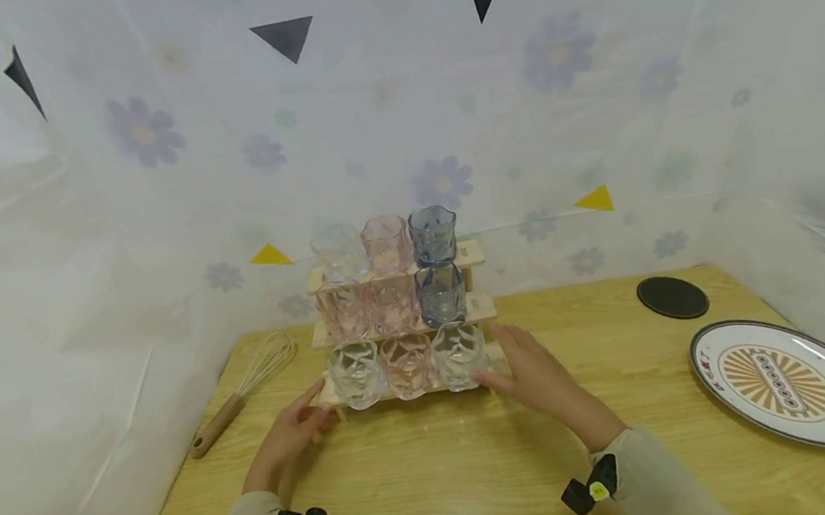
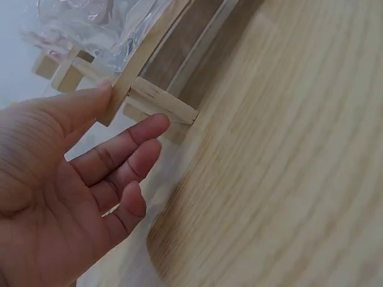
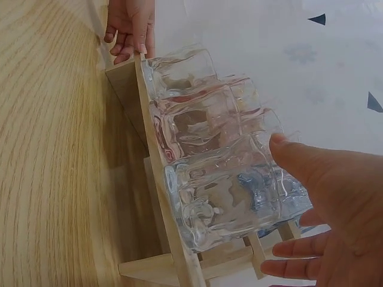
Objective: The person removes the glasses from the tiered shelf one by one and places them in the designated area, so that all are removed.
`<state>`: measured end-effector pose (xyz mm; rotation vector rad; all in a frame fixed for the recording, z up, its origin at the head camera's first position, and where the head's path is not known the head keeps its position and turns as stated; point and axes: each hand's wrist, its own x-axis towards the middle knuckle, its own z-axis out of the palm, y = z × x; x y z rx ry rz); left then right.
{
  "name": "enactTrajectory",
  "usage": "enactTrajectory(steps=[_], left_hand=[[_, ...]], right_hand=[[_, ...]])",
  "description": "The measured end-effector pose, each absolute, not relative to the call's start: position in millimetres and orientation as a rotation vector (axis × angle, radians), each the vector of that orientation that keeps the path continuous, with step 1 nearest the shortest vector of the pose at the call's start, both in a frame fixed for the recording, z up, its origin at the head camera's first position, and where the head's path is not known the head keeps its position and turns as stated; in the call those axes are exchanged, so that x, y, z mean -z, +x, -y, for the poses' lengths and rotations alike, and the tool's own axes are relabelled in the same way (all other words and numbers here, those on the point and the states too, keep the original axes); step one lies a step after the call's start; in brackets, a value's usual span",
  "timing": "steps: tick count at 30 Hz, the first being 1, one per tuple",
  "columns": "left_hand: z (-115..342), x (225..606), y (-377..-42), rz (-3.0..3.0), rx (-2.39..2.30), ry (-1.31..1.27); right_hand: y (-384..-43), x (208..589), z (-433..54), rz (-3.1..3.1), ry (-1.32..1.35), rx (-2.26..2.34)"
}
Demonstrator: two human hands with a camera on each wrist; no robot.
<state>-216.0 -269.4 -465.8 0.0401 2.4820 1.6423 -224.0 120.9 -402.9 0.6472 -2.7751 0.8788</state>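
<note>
A three-tier wooden rack (image 1: 480,307) stands on the table, with three wavy glass cups on each step. On the lowest step a pink cup (image 1: 406,366) sits between a left clear cup (image 1: 357,375) and a right clear cup (image 1: 459,358). Blue cups (image 1: 433,235) occupy the right end of the upper two steps, beside pink and clear ones. My left hand (image 1: 291,435) pinches the left end of the lowest board (image 2: 134,78), its other fingers loosely bent below. At the rack's right side, my right hand (image 1: 543,377) has extended fingers, its thumb right at the right clear cup.
A whisk (image 1: 236,403) with a wooden handle lies left of the rack. To the right are a dark round coaster (image 1: 673,297) and a large white plate (image 1: 790,383) with printed red characters. A white flower-patterned curtain (image 1: 385,127) surrounds the table's back and sides.
</note>
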Motion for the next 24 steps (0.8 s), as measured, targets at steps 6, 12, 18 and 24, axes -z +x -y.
enactTrajectory(steps=[6, 12, 18, 24], left_hand=[[268, 466, -218, -2.41, -1.775, -0.083], [268, 465, -220, -2.332, -1.852, -0.094], [271, 467, -222, -2.379, -1.779, -0.127], [271, 466, -224, -2.346, -1.793, -0.139]], right_hand=[[-235, 406, -117, 2.761, 0.676, -1.041], [-243, 414, -115, 2.723, 0.73, -1.194], [-250, 425, -109, 2.718, 0.725, -1.304], [-256, 431, -100, 2.656, 0.668, -1.427]])
